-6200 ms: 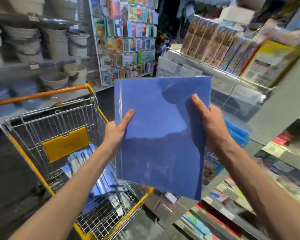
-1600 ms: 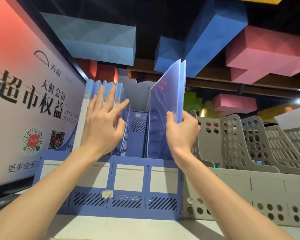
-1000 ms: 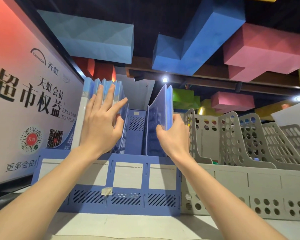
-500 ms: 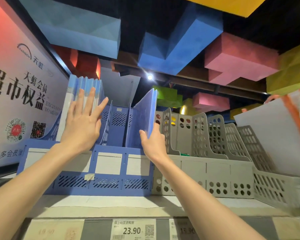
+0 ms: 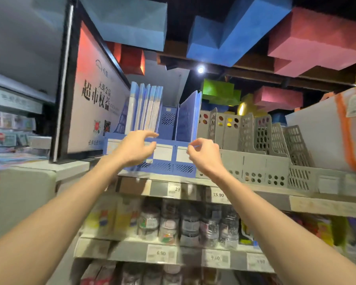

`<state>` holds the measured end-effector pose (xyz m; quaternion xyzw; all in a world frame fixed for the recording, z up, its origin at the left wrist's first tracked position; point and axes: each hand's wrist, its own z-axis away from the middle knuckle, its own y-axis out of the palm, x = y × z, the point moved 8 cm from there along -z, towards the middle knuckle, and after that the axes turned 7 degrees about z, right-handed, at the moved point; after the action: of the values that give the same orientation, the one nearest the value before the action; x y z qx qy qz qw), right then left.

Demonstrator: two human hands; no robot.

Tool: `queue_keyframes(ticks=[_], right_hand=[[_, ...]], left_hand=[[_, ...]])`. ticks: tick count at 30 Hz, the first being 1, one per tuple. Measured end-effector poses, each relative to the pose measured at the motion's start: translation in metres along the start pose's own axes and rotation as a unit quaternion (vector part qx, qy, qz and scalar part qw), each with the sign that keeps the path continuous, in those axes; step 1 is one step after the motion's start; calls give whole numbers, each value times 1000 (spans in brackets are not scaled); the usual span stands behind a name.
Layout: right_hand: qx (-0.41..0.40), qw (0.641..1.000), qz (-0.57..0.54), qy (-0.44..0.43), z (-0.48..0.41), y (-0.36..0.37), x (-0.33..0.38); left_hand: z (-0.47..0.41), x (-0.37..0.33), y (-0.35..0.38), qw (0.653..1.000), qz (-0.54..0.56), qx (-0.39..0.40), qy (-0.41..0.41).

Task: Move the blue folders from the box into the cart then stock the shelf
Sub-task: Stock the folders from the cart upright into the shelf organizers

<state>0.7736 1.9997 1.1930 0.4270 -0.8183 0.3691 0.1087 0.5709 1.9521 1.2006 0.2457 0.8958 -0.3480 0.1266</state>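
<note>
Both grips loose, empty: left hand (image 5: 135, 148), right hand (image 5: 203, 154) before rack (image 5: 164, 167) front edge; middle slot (image 5: 169, 120) free between blue folders (image 5: 146, 108).

Head-worn view, tilted upward, close to shelf (image 5: 321, 206)

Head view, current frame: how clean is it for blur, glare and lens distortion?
Head view: motion blur smears the lower-shelf bottles and price tags, and the left hand and right hand look soft; the blue folders in the blue rack read sharper. Head view: one ceiling spotlight flares slightly; the wide-angle lens leans the black sign frame inward.
</note>
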Motion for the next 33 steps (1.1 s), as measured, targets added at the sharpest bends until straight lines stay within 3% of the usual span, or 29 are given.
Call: queue_keyframes(ticks=[6,11,19,24,33], right_hand=[[34,995,-96,-1,122,19,25],[168,979,-119,-15,229,77,49],[375,909,-181,-30,400,213,121],[461,868,-176,-49,506,326,188],[588,794,-151,-21,667,508,299]], left_hand=[[144,-20,-35,990,77,-113,-25],[277,20,-39,981,110,-93,-126],[475,114,-82,963,-8,-29,-269],[613,198,-141,919,-66,-19,-389],[808,340,-226,830,-33,-1,-557]])
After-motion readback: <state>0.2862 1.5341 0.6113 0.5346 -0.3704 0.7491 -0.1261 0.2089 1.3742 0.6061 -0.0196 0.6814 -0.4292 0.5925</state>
